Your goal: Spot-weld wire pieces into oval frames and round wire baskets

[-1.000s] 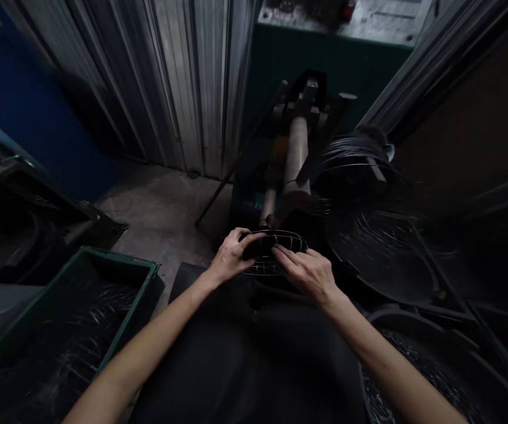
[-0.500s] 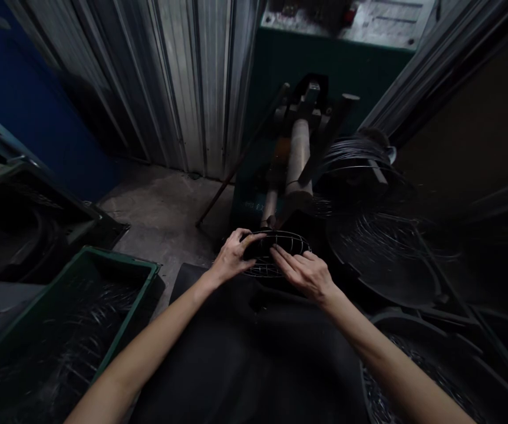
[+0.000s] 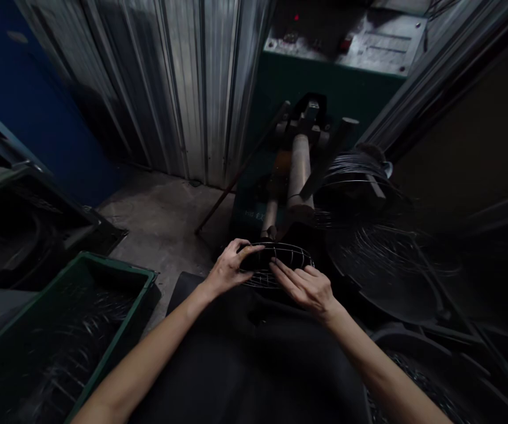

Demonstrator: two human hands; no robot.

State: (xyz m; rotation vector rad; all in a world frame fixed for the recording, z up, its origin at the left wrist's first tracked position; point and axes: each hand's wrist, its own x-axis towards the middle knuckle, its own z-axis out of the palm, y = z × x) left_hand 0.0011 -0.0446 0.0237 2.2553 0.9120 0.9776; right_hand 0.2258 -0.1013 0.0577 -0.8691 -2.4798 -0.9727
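Observation:
A round cage of thin metal wire (image 3: pixel 287 249) sits in front of me, just below the machine's lower arm tip. My left hand (image 3: pixel 228 270) grips its left side, the thumb and forefinger spread around the rim. On the right side, my right hand (image 3: pixel 310 288) holds the cage with the forefinger stretched into it and the other fingers curled. The machine's thick upper arm (image 3: pixel 300 168) and thinner lower arm (image 3: pixel 270 217) point toward the cage. Whether the tip touches the wire I cannot tell; the cage's underside is dark.
At the left stands a green crate (image 3: pixel 116 268) with shiny wire pieces. Coiled wire (image 3: pixel 353 165) and a dark round tray (image 3: pixel 382 294) lie to the right. Another round container (image 3: pixel 406 335) holds small metal pieces. A corrugated wall (image 3: pixel 183 88) rises behind.
The view has tilted up slightly, so everything appears lower in the picture. Both hands keep their hold on the wire cage, with almost no change in their fingers.

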